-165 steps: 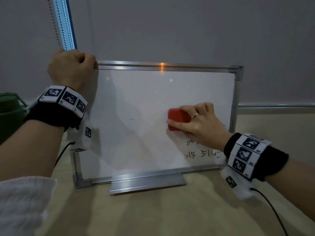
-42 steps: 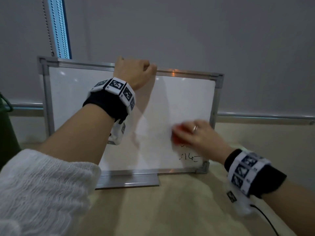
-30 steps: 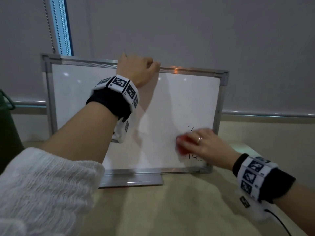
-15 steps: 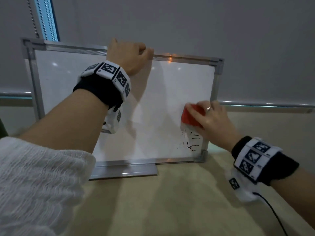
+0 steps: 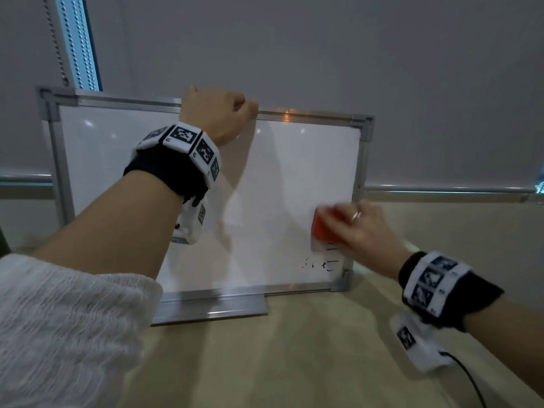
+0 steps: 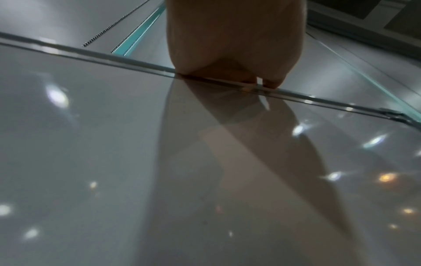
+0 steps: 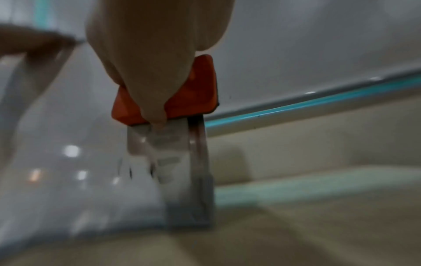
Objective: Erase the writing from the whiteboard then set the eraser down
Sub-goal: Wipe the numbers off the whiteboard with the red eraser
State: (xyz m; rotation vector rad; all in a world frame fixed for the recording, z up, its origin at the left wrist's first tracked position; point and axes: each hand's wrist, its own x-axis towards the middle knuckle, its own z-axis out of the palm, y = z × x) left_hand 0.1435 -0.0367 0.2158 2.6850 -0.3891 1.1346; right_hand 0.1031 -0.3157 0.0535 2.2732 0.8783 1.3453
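Pressing flat on the whiteboard (image 5: pixel 294 178), the red eraser (image 5: pixel 322 229) sits low on the right side, close to the frame's right edge — it looks a bit blurry in the head view. Just under it are a few dark marks of writing (image 5: pixel 322 262), near the bottom right corner of the board. Your right hand (image 5: pixel 363 231) holds the eraser, with your fingers curled over its top and your thumb on its near side, and there is a ring (image 5: pixel 356 215) on one finger. In the right wrist view you can see the eraser (image 7: pixel 196 93) touching the board right above the smeared marks. The rest of the board looks white, with small spots of light shining on it. Your left hand (image 5: pixel 219 111) grips the top edge of the frame near the middle — its fingers are curled tight over the rail, and the left wrist view shows the fingertips (image 6: pixel 272 83) resting on the metal strip. The board stands upright on a tan table (image 5: pixel 294 363), with its metal tray (image 5: pixel 212 309) at the bottom. Both your wrists wear black bands with black-and-white square tags. A white knit sleeve (image 5: pixel 59 334) covers your left arm.
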